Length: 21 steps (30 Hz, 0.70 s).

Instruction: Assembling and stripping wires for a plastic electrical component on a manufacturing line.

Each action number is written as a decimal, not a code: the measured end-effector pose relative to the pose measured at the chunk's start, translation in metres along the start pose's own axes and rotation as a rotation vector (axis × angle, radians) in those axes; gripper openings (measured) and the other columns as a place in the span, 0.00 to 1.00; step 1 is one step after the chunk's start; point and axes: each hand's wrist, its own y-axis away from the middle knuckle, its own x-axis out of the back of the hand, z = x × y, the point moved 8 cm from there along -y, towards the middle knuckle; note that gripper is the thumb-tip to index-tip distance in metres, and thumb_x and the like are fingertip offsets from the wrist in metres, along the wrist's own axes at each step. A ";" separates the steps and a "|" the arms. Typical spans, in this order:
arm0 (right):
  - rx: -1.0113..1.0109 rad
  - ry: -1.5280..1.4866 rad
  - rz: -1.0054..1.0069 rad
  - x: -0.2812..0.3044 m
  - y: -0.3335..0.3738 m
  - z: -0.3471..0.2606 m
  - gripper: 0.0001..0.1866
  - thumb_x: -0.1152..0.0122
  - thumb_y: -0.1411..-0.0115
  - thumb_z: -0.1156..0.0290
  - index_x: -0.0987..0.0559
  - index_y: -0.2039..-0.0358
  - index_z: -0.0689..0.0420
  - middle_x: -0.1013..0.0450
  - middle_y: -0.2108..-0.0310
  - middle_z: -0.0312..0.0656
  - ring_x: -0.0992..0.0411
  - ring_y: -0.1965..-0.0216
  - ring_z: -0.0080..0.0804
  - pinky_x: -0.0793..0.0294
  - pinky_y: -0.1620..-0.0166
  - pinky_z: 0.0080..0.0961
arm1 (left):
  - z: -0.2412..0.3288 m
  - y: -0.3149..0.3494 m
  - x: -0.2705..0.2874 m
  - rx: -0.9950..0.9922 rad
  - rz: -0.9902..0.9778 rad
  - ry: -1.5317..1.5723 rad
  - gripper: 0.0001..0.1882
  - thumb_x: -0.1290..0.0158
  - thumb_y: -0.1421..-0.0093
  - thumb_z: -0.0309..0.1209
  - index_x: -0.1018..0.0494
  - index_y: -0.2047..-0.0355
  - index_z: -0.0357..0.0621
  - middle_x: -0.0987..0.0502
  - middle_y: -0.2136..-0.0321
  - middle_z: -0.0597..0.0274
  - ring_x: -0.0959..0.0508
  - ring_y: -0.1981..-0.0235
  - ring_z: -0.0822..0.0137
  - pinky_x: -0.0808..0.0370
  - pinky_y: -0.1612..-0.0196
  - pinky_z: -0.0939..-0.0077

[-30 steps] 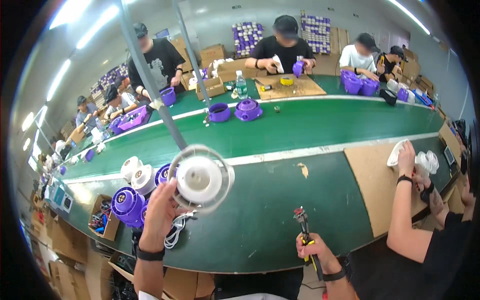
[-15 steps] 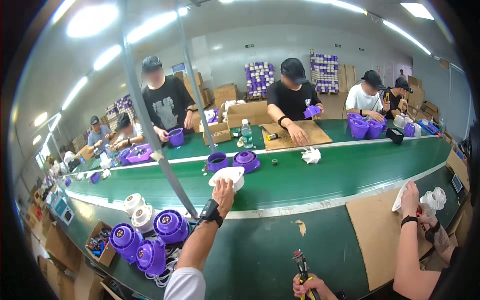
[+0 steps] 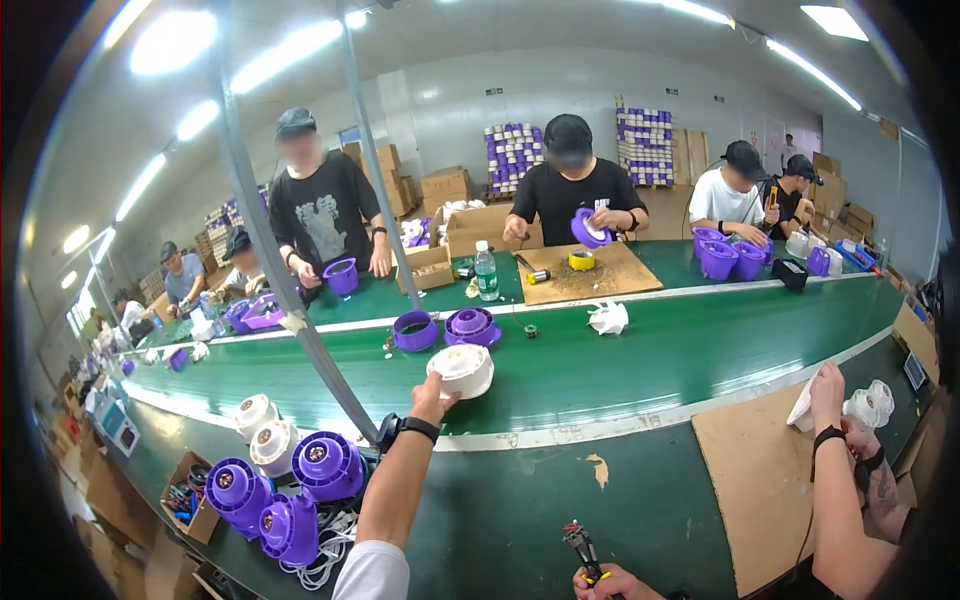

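Observation:
My left hand [image 3: 430, 400] reaches out over the green conveyor belt and grips the near left side of a white round plastic housing [image 3: 462, 372]. Its fingers are partly hidden by the housing. At the lower edge, my right hand [image 3: 612, 583] is closed around pliers [image 3: 580, 548] with black and yellow handles, their jaws pointing up and away. Something small and red shows at the jaw tips. Just beyond the white housing lie a purple ring-shaped housing [image 3: 414, 332] and a purple motor housing [image 3: 470, 327]. A white fan wheel [image 3: 608, 318] rests farther right on the belt.
Several purple housings [image 3: 326, 465], white housings [image 3: 273, 446] and a carton of tools [image 3: 190, 500] stand at left, near a grey post [image 3: 300, 320]. A co-worker's arms [image 3: 835, 500] work over cardboard [image 3: 740, 470] at right. Other people work across the belt.
My left hand has turned the white housing, showing its other face and side wall. The pliers have shifted left and down. Across the belt, a co-worker now holds a purple part with both hands nearer.

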 end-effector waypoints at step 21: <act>-0.031 -0.057 -0.394 0.004 -0.046 -0.018 0.20 0.33 0.60 0.73 0.33 0.67 0.57 0.38 0.75 0.34 0.39 0.74 0.24 0.39 0.67 0.24 | -0.036 0.338 -0.121 0.245 -1.392 -0.426 0.22 0.53 0.29 0.36 0.34 0.39 0.39 0.26 0.45 0.48 0.27 0.43 0.56 0.30 0.40 0.59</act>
